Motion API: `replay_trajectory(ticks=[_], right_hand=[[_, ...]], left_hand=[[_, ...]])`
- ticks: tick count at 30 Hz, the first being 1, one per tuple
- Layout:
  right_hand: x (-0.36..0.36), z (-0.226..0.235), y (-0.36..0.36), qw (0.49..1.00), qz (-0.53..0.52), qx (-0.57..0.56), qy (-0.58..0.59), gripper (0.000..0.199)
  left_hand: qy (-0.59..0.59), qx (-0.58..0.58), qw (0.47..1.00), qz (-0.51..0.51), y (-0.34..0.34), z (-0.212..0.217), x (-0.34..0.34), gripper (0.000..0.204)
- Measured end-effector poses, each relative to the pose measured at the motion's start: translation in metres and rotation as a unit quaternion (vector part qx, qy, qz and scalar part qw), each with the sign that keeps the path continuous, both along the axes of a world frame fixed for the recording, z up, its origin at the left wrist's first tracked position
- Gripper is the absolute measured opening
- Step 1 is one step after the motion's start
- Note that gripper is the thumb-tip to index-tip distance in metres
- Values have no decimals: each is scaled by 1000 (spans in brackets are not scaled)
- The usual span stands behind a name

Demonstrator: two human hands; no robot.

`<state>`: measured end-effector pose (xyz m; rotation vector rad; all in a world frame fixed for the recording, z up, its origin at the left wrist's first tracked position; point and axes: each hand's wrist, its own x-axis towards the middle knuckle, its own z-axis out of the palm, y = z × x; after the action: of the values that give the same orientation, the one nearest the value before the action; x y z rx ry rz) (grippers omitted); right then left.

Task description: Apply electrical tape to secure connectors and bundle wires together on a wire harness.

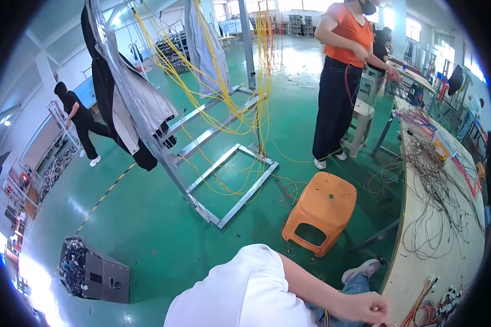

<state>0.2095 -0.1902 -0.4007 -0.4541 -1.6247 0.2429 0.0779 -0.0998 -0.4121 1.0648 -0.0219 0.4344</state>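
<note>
My left hand (367,308) is at the lower right, reached across from the white sleeve (240,289). Its fingers are curled together, and whatever they may hold is too small or hidden. Close to the right of it, at the near end of the worktable (393,278), lies a bundle of red, orange and yellow wires (420,312). White connectors (451,298) are clustered beside those wires. A short yellow wire (326,317) shows by my jeans, below the forearm. My right hand is not in view.
Thin brown wires (433,174) tangle along the table. An orange stool (333,199) stands ahead; behind it, a metal rack (218,136) carries yellow wires (234,117) and jackets. A person in orange (349,38) stands beyond. A box of dark parts (106,278) sits left.
</note>
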Motion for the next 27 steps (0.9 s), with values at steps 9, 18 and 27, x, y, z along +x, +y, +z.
replay_trajectory(ticks=[9,18,27], right_hand=[[-14,14,0,988,-106,105,-40,43],[-24,8,-36,837,-276,-305,361,32],[-30,22,-38,855,-299,-353,235,24]], left_hand=[[148,302,931,141,-7,12,7,43],[-8,-159,987,-18,-7,7,8,28],[-18,297,937,181,-22,-39,36,41]])
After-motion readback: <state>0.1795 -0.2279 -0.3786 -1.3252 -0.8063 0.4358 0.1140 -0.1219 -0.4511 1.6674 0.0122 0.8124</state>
